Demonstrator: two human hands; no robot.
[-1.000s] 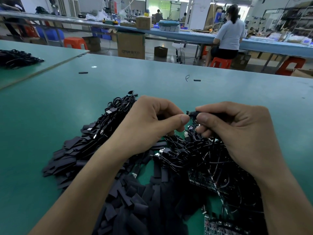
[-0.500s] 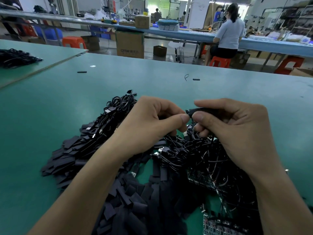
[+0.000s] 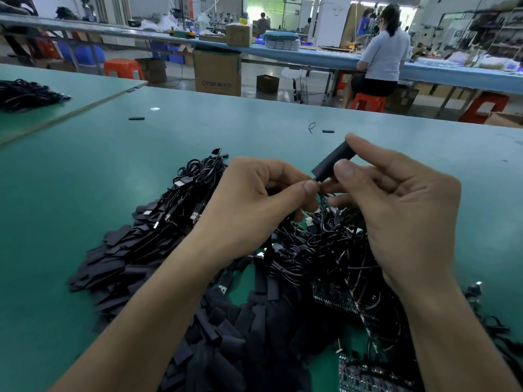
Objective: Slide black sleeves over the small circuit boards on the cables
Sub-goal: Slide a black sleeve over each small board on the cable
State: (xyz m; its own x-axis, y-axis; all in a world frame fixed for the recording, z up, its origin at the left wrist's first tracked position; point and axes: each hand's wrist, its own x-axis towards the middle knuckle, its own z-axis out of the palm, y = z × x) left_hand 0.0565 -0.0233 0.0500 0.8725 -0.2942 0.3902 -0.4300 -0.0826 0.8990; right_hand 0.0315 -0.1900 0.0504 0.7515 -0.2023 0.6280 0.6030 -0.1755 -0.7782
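The right hand (image 3: 396, 210) pinches a black sleeve (image 3: 334, 162) between thumb and forefinger. The thumb pad lies across the sleeve's lower half and the forefinger along its far edge, with the remaining fingers curled loosely underneath. The sleeve tilts up and away from this pinch, and its upper end is free. At the sleeve's lower end the left hand (image 3: 254, 202) is closed tight, thumb tip against forefinger, on a thin black cable (image 3: 317, 180) that meets the sleeve's mouth. Whether a board is already inside the sleeve cannot be told. Both hands are raised above the green table (image 3: 85, 179). Directly below the grip lies a tangle of cables (image 3: 311, 250). Below and to its left spreads a heap of loose sleeves (image 3: 127, 258), and under the right wrist lie bare circuit boards (image 3: 334, 299).
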